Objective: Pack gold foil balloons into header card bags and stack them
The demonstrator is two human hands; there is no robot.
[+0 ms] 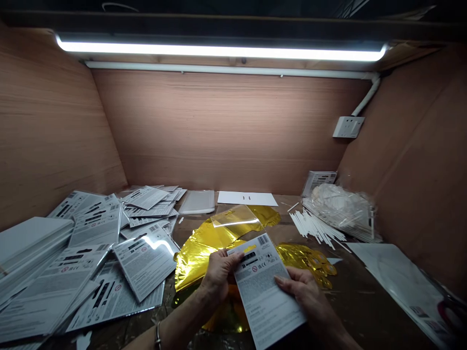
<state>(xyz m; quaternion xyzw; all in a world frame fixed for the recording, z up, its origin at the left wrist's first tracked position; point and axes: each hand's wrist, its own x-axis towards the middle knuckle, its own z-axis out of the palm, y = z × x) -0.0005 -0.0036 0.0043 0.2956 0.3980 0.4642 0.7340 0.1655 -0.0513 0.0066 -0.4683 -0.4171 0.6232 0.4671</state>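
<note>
Between both hands I hold a printed packaging card (268,301), tilted, with a hang-hole and barcode at its top end. My left hand (219,272) pinches its upper left edge, thumb on the printed face. On the right edge, my right hand (302,287) grips with the thumb on top; its other fingers are partly hidden behind the card. Beneath the card lies a shiny gold foil balloon (197,253), spread flat on the dark table. A clear plastic sleeve (237,217) rests on the foil's far part.
Bagged printed cards (146,262) lie in loose piles at left, beside a stack of white cards (32,238). White sticks (317,226) and a clear plastic bag (339,206) are at back right. Scissors (452,311) lie at the right edge. Clear sleeves (197,201) sit at the back.
</note>
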